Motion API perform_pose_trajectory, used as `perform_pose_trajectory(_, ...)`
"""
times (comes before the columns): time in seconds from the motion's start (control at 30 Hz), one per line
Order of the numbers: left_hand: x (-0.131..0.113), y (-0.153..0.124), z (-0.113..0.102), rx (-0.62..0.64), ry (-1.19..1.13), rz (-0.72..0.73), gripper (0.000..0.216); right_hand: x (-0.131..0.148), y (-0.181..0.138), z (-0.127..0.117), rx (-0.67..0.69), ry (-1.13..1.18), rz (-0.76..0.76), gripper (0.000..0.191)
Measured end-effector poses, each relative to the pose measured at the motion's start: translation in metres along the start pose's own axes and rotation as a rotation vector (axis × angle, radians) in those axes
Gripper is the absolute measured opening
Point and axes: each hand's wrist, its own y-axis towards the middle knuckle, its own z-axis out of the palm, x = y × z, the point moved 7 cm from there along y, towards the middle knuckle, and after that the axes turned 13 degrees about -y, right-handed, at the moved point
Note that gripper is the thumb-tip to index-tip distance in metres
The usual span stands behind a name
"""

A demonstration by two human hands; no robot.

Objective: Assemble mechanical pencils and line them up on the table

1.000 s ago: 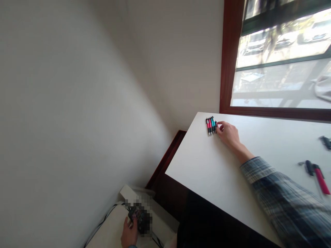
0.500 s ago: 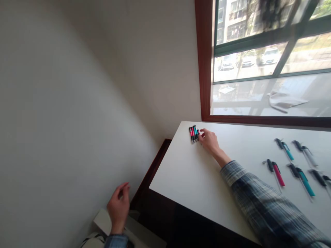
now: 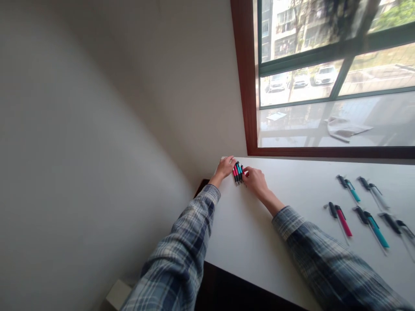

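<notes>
A small row of red, teal and black pens [image 3: 237, 172] lies side by side at the far left corner of the white table [image 3: 292, 207]. My left hand [image 3: 226, 166] reaches in from the left, its curled fingers pressed against the left side of the row. From the right, my right hand [image 3: 254, 179] has its fingertips pinched against the other side of the row. The pens are squeezed between the two hands. Both arms wear plaid sleeves.
Several more pens lie apart on the right of the table: a red one [image 3: 339, 214], teal ones [image 3: 348, 188] [image 3: 372, 220] and clear ones [image 3: 372, 190]. A window in a dark red frame [image 3: 243, 86] rises behind the table. A plain wall fills the left.
My left hand has come up from below the table's left edge to the left side of the pen row. The camera has swung right and up, showing more pens.
</notes>
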Motion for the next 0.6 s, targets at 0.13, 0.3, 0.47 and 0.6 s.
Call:
perform_pose_trajectory(0.13, -0.002, 0.005, 0.012, 0.03, -0.017, 0.04, 0.035, 0.006, 0.0, 0.001, -0.006, -0.011, 0.002, 0.026)
perform_pose_trajectory(0.3, -0.006, 0.001, 0.016, 0.016, -0.051, 0.069, 0.037, 0.011, -0.001, 0.002, -0.008, -0.019, -0.005, 0.027)
perform_pose_trajectory(0.47, -0.013, 0.002, 0.019, 0.022, -0.067, 0.114, 0.033, 0.015, -0.003, 0.001, -0.006, -0.022, -0.014, 0.028)
perform_pose_trajectory(0.6, -0.017, 0.003, 0.019, -0.004, -0.079, 0.131, 0.034, 0.016, -0.001, -0.005, 0.002, -0.018, -0.016, 0.027)
